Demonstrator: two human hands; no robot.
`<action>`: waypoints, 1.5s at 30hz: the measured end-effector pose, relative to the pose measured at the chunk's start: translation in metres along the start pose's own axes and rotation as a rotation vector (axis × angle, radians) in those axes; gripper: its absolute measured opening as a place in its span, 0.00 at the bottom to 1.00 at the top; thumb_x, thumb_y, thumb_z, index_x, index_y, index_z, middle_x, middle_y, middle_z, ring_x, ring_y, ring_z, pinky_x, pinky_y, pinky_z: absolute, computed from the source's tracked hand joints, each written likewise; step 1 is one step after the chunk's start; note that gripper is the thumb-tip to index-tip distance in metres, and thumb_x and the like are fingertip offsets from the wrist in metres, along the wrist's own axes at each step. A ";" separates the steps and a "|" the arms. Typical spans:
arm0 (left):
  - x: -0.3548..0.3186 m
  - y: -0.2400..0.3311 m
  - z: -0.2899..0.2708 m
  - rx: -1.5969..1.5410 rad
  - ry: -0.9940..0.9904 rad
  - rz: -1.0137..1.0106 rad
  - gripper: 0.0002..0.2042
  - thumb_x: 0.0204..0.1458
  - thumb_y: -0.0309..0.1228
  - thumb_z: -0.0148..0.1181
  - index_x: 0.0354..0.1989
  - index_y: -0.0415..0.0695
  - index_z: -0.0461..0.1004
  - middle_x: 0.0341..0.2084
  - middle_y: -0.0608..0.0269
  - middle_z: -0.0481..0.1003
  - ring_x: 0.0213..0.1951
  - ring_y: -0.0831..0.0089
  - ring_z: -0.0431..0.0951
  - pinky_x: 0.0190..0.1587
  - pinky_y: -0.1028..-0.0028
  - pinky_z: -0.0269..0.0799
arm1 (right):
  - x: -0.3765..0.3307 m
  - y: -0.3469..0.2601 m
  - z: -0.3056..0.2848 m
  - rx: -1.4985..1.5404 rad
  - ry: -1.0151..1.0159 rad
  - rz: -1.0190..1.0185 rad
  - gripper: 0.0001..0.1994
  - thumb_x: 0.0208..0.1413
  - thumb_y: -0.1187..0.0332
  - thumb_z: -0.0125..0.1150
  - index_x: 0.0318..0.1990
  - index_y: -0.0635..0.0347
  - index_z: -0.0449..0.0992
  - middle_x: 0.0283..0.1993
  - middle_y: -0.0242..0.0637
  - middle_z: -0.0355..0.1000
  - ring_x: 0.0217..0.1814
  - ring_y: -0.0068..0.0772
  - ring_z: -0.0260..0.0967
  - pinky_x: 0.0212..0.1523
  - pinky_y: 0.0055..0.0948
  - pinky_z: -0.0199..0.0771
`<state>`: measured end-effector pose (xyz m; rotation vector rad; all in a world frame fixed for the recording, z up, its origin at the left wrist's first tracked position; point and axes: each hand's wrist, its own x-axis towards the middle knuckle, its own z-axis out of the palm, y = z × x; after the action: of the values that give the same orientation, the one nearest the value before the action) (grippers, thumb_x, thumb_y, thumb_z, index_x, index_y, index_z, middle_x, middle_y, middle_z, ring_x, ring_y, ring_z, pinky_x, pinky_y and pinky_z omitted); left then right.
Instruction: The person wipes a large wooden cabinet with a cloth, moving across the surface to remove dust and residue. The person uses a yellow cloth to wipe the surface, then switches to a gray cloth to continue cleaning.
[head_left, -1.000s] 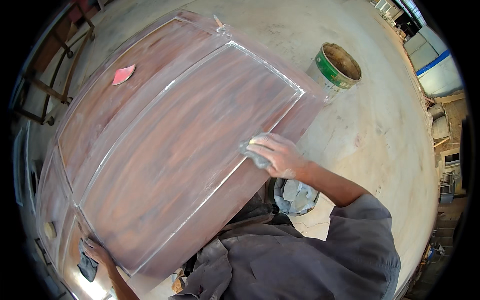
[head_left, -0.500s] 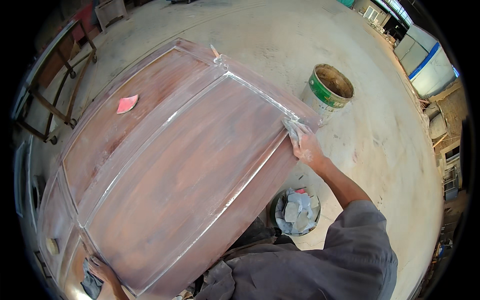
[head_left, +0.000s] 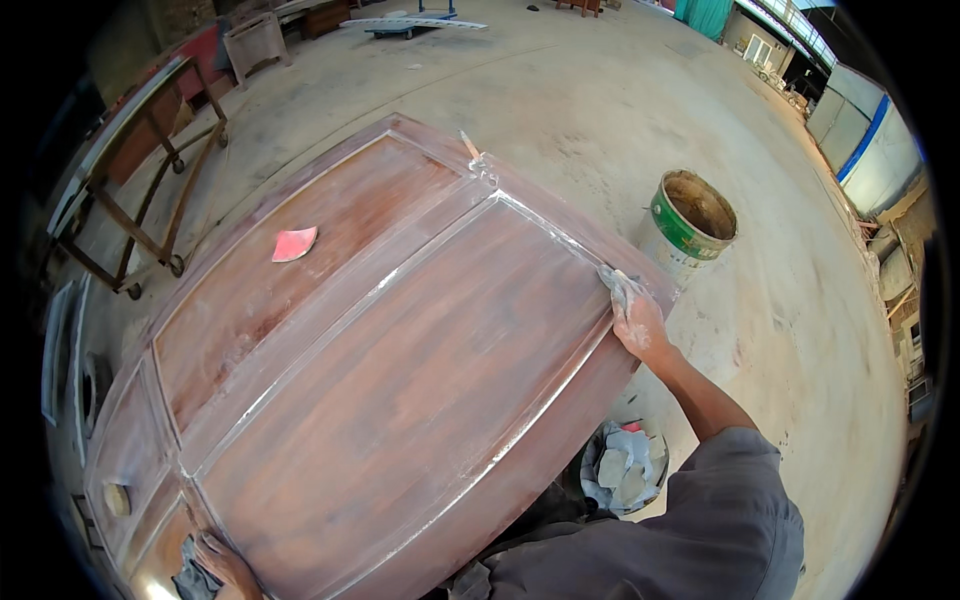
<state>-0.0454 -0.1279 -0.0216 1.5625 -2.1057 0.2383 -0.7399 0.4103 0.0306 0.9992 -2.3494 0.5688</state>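
Note:
A large reddish-brown panelled wooden door (head_left: 400,380) lies before me, white dust along its mouldings. My right hand (head_left: 641,325) is at the door's right end, fingers closed on a folded grey piece of sandpaper (head_left: 622,287) pressed against the moulding corner. Low on the left, my left hand (head_left: 226,564) rests on the door with its fingers closed over a dark grey cloth (head_left: 193,578), partly hidden. A curved piece of pink sandpaper (head_left: 294,244) lies on the far panel. A small tan block (head_left: 116,499) sits at the door's left end.
A thin light-coloured stick (head_left: 468,145) pokes up at the far edge. A green-and-white bucket (head_left: 680,240) stands beyond the right end. Below it, a bin (head_left: 658,482) holds several paper scraps. A wheeled metal frame (head_left: 150,130) stands far left, a blue trolley (head_left: 410,24) farther back.
The whole view has shifted, so the door and bucket sit lower and more to the right. My right hand stays at the same corner with the sandpaper; my left hand stays on the cloth.

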 end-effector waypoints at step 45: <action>0.004 0.038 -0.013 -0.099 -0.013 -0.053 0.13 0.68 0.33 0.50 0.48 0.35 0.75 0.49 0.45 0.76 0.56 0.47 0.70 0.61 0.54 0.62 | 0.176 -0.101 0.159 -0.040 -0.358 -0.331 0.14 0.53 0.68 0.63 0.46 0.61 0.78 0.49 0.43 0.72 0.55 0.49 0.70 0.60 0.44 0.69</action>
<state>-0.0779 -0.1137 -0.0024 1.5628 -2.0506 0.1051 -0.8153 0.1637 0.0315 1.5376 -2.4016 0.2268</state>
